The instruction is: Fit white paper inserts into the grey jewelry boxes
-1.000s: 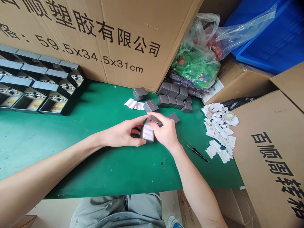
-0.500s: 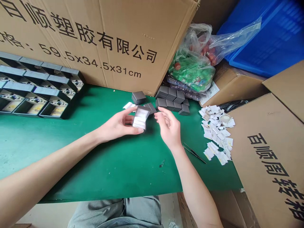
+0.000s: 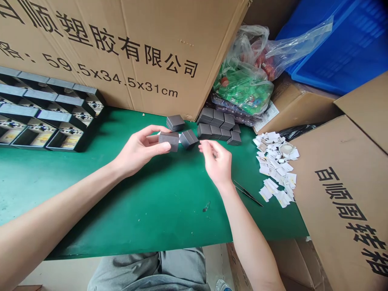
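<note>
My left hand (image 3: 141, 149) grips a small dark grey box (image 3: 169, 141) between thumb and fingers, its plain grey face toward me. To its right lies a tilted grey box (image 3: 188, 139) with a bit of white between the two. My right hand (image 3: 216, 159) is curled just beyond that, thumb and fingertips pressed together; what they hold, if anything, is too small to make out. Behind my left fingers sits one more grey box (image 3: 175, 123). Several grey boxes (image 3: 212, 131) form a stacked cluster beyond my right fingertips.
Tweezers (image 3: 248, 194) lie right of my right forearm, near a heap of white paper pieces (image 3: 275, 161). Black trays of open boxes (image 3: 65, 139) stand at the left. Large cartons (image 3: 136, 24) (image 3: 348, 182) wall the green table (image 3: 145, 218), beside plastic bags (image 3: 245, 87) and a blue crate (image 3: 342, 60).
The box in my left hand has turned and moved up and left; its white printed side no longer shows. The neighbouring box is more visible. My right hand has barely moved.
</note>
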`<action>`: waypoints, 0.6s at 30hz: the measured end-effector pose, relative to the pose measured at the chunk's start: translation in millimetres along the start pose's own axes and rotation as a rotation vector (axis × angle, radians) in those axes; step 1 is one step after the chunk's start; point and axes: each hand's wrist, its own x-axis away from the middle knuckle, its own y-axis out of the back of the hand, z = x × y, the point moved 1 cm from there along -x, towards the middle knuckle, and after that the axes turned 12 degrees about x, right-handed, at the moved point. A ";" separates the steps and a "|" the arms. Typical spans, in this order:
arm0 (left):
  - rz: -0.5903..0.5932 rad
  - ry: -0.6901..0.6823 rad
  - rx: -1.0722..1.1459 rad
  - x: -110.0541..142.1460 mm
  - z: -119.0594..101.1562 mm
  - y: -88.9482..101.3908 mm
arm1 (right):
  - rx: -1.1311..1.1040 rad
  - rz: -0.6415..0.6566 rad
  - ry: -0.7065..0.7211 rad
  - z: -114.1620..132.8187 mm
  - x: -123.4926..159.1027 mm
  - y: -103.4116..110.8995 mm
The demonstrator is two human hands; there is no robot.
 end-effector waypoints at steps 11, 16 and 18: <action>0.326 -0.123 -0.698 6.3 -0.6 -3.3 | 0.410 0.289 -0.105 -36.0 -17.5 50.4; 0.424 -0.068 -0.887 8.8 0.3 -3.4 | 0.344 0.597 -0.150 -27.4 -9.3 52.6; 0.427 -0.039 -0.916 9.2 0.5 -2.6 | 0.264 0.700 -0.100 -17.1 -5.0 44.2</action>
